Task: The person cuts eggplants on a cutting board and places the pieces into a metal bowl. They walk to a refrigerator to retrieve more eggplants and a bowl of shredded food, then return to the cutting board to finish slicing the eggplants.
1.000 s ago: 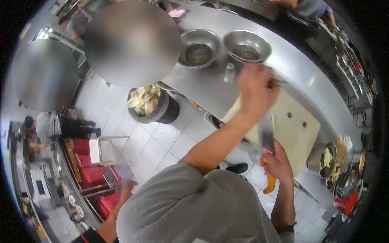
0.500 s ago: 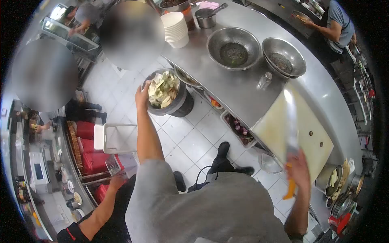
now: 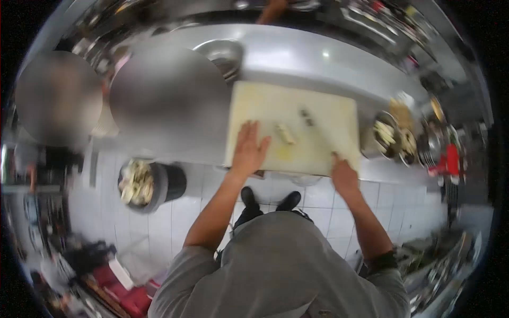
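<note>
My left hand [image 3: 249, 151] lies over the lower left part of the cutting board [image 3: 249, 100], fingers stretched out, holding nothing. At the board's lower right edge, my right hand [image 3: 345, 176] is closed round a knife, whose blurred blade [image 3: 324, 139] points up and left over the board. The handle is hidden in my fingers. Between my hands, a pale peeled piece [image 3: 286, 133] lies on the board. Two small dark spots [image 3: 306, 117] show near the blade's far end.
A bin [image 3: 158, 185] with pale scraps stands on the floor at the left. Right of the board are a metal pot [image 3: 386, 135] with pale pieces and stacked metal dishes [image 3: 428, 151]. A metal bowl [image 3: 222, 55] sits behind the board. Blurred discs hide the left.
The view has swung right. My left hand has moved from the bin to the board. The knife has come down low over the board, and a pale piece now shows there.
</note>
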`<state>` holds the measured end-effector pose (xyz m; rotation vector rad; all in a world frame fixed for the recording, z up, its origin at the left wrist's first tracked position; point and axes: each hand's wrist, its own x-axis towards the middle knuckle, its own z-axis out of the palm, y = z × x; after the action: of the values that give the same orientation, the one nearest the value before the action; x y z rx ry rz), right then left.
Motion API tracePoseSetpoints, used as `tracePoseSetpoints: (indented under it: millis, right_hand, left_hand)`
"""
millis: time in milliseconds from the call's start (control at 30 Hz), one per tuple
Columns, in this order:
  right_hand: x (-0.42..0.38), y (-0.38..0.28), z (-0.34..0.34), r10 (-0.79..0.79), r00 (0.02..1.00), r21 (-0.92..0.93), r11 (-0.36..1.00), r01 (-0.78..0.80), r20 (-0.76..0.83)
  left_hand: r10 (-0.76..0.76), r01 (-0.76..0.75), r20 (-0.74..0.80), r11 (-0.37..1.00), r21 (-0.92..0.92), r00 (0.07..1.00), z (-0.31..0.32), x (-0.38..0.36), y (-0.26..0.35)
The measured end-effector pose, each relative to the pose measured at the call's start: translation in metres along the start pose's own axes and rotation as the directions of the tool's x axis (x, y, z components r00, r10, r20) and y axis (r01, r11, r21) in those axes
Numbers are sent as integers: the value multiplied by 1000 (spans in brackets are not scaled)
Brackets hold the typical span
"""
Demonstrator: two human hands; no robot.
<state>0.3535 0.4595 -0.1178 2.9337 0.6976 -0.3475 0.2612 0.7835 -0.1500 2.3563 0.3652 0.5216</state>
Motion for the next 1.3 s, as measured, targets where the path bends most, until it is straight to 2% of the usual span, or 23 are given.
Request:
tracePoseSetpoints:
  millis: [67, 100, 167, 267, 333, 367, 400, 467, 567, 600, 667, 767, 833, 933, 967, 1000, 1033, 1100, 1167, 1200, 1233, 1267, 1300]
  right_hand:
    - [-30, -9, -30, -93, 996, 168, 982, 90, 7]
    - [-41, 0, -34, -35, 996, 399, 917, -1, 83]
    - [-51, 10, -37, -4, 970, 760, 622, -187, 242]
    - [-48, 32, -28, -74, 882, 830, 384, -405, 465]
    - [-54, 25, -9, -137, 870, 871, 217, -440, 473]
    - [-57, 12, 2, -124, 886, 884, 212, -416, 447]
    - [-55, 4, 15, -199, 859, 879, 180, -442, 472]
    - [-52, -24, 22, -224, 884, 912, 113, -394, 410]
    - [-36, -47, 12, -295, 860, 909, 97, -406, 416]
    - [-33, -55, 7, -307, 863, 916, 114, -385, 401]
    - [-25, -72, -3, -337, 867, 929, 153, -336, 368]
    - [-13, -105, -13, -487, 797, 932, 135, -335, 357]
    - [-6, -149, -36, -605, 732, 949, 165, -270, 313]
    - [1, -239, -91, -790, 568, 969, 243, -54, 230]
    - [0, -277, -112, -835, 498, 968, 246, -43, 234]
    - [-3, -307, -129, -873, 426, 968, 249, -29, 237]
    - [-6, -325, -138, -879, 412, 968, 248, -34, 239]
    - [-13, -352, -151, -876, 411, 966, 254, -54, 253]
    - [-12, -330, -152, -854, 473, 950, 295, 101, 215]
    - [-8, -299, -147, -810, 547, 924, 348, 157, 212]
    - [-4, -260, -139, -740, 651, 878, 413, 240, 170]
    - [-1, -220, -128, -657, 744, 810, 498, 309, 120]
    - [-1, -179, -117, -574, 816, 725, 589, 359, 62]
  left_hand:
    - [32, -32, 2, 987, 158, 999, 27, 12, 3]
    - [49, -47, -11, 993, 107, 999, 34, 20, 16]
    - [66, -65, -51, 998, 14, 997, 46, 42, 36]
    - [307, -315, 240, 949, -6, 921, 61, 76, 41]
    - [329, -346, 268, 938, 19, 906, 69, 71, 53]
    - [342, -365, 282, 930, 33, 897, 72, 68, 58]
    - [313, -323, 184, 946, 30, 932, 76, 60, 64]
    - [224, -224, -14, 975, 9, 975, 87, 38, 76]
    - [149, -143, -227, 989, 39, 963, 104, 35, 64]
    - [118, -110, -241, 993, 47, 963, 101, 34, 61]
    - [56, -40, -281, 997, 62, 958, 88, 32, 53]
    - [-29, 44, -410, 999, 26, 912, 42, 25, 22]
    - [-6, 61, -478, 993, 100, 878, -30, 17, 10]
    - [-43, 257, -742, 950, 177, 669, -157, 0, -3]
    - [-56, 324, -801, 929, 176, 595, -200, -9, -15]
    - [33, 361, -835, 892, 272, 549, -241, -17, -24]
    - [67, 424, -859, 848, 317, 508, -275, -25, -40]
    - [-77, 553, -837, 783, 286, 542, -330, -47, -119]
    - [-307, 683, -709, 652, 329, 634, -376, -93, -271]
    - [-90, 368, -370, 460, 808, 925, -397, -163, -402]
    - [-340, 517, -453, 777, 358, 824, -388, -169, -375]
    - [-564, 539, -499, 816, -211, 658, -379, -173, -343]
    - [-551, 611, -554, 786, -94, 624, -369, -170, -307]
